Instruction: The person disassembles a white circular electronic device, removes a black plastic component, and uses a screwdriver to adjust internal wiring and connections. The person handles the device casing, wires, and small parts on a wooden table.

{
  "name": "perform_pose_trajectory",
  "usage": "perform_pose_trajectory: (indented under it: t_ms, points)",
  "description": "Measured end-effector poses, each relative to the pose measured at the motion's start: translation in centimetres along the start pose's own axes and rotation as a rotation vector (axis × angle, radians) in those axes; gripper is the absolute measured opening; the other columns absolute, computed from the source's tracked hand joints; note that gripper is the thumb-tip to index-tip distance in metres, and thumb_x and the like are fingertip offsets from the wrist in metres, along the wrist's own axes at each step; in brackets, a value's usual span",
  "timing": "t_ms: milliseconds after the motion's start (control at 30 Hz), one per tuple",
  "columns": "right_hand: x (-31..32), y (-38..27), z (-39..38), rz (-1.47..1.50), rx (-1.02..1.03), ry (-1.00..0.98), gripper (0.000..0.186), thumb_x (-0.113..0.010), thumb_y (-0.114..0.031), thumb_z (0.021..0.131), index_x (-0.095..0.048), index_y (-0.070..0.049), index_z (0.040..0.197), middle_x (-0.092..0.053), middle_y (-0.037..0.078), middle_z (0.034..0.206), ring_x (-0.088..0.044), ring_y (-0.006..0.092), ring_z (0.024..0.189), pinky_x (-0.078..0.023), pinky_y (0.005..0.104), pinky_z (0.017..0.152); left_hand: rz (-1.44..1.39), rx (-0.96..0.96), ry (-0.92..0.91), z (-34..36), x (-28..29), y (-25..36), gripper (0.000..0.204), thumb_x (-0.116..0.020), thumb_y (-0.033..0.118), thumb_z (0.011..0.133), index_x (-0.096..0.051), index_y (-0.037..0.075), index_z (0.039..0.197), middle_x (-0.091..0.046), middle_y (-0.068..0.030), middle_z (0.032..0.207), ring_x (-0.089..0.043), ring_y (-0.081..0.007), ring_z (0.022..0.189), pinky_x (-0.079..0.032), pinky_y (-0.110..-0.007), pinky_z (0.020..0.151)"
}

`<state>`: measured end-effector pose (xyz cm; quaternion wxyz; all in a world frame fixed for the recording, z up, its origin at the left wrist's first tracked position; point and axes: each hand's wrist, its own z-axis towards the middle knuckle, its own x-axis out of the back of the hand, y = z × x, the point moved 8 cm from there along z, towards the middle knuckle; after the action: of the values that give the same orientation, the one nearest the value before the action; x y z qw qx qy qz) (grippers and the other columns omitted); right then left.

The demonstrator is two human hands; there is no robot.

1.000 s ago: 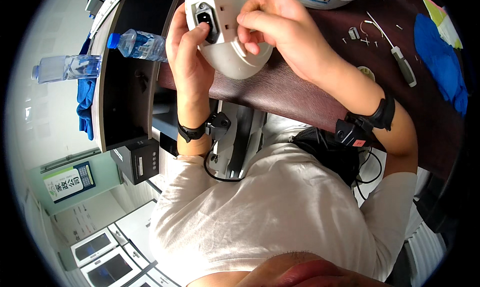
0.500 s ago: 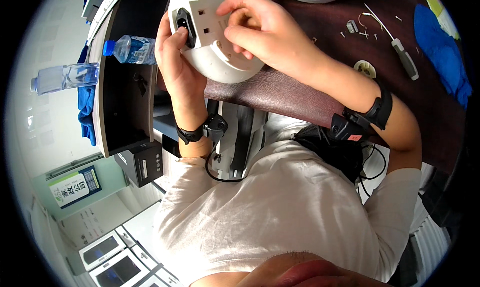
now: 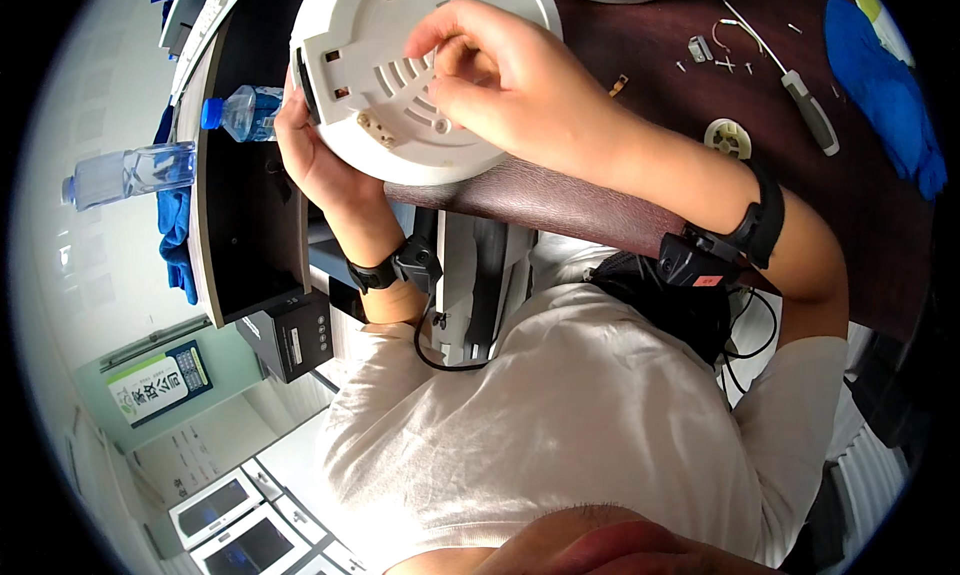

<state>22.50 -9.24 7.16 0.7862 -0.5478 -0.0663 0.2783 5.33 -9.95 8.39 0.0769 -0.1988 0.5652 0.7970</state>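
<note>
The round white base (image 3: 400, 85) has slid left and lower since a moment ago, and more of its flat underside shows. It has slots, small holes and a dark socket at 9 o'clock. The left hand (image 3: 320, 165) has its fingers clamped on the rim at 8 o'clock. The right hand (image 3: 500, 85) rests on top, fingers pinched together. The base hangs over the worktop (image 3: 640, 105) edge. Two water bottles (image 3: 125, 173) lie at 9 o'clock, and one screwdriver (image 3: 805, 105) at 2 o'clock.
</note>
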Motion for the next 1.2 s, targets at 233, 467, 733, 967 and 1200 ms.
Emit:
perform_pose_trajectory:
  t_ms: [233, 467, 733, 967, 1200]
  points:
    - [1.7, 0.0, 0.4, -0.048, 0.078, 0.123, 0.026, -0.062, -0.005, 0.078, -0.060, 0.004, 0.103, -0.063, 0.007, 0.074, -0.061, 0.0134, 0.069, -0.049, 0.0274, 0.064, -0.340, 0.092, -0.144, 2.5, 4.2, -1.2, 0.042, -0.045, 0.029, 0.093, -0.061, -0.001, 0.117, -0.066, -0.0168, 0.115, -0.065, -0.0270, 0.104, -0.050, -0.041, 0.094]
    - [4.7, -0.5, 2.1, -0.081, -0.020, 0.150, 0.032, -0.056, -0.001, 0.086, -0.049, 0.007, 0.116, -0.056, 0.007, 0.083, -0.057, 0.0122, 0.072, -0.046, 0.0251, 0.062, -0.609, 0.297, -0.246, 4.7, 5.6, -3.7, 0.047, -0.041, 0.026, 0.094, -0.051, -0.005, 0.129, -0.058, -0.0236, 0.127, -0.059, -0.0351, 0.114, -0.047, -0.047, 0.100]
    - [6.7, -2.1, 2.3, -0.004, -0.078, 0.188, 0.027, -0.052, -0.003, 0.087, -0.051, 0.008, 0.111, -0.056, 0.006, 0.078, -0.054, 0.0102, 0.065, -0.043, 0.0216, 0.054, -0.818, 0.452, -0.240, 6.5, 7.4, -5.5, 0.044, -0.034, 0.021, 0.097, -0.050, -0.005, 0.129, -0.053, -0.0232, 0.134, -0.053, -0.0322, 0.121, -0.043, -0.046, 0.103]
    - [7.9, -0.5, 2.3, -0.263, -0.367, 0.118, 0.024, -0.049, -0.008, 0.091, -0.053, 0.005, 0.110, -0.056, 0.005, 0.078, -0.056, 0.0109, 0.065, -0.044, 0.0231, 0.051, -1.035, 0.539, -0.344, 5.1, 6.6, -5.0, 0.050, -0.028, 0.026, 0.102, -0.037, -0.005, 0.140, -0.036, -0.0270, 0.147, -0.038, -0.0361, 0.136, -0.026, -0.049, 0.114]
    - [8.2, -1.5, 2.4, -0.302, -0.468, -0.114, 0.028, -0.055, -0.015, 0.091, -0.055, 0.004, 0.112, -0.059, 0.010, 0.088, -0.060, 0.0153, 0.071, -0.048, 0.0262, 0.058, -1.302, 0.693, -0.079, 3.3, 5.3, -7.3, 0.050, -0.023, 0.020, 0.103, -0.029, -0.010, 0.143, -0.029, -0.0304, 0.149, -0.033, -0.0365, 0.138, -0.021, -0.050, 0.117]
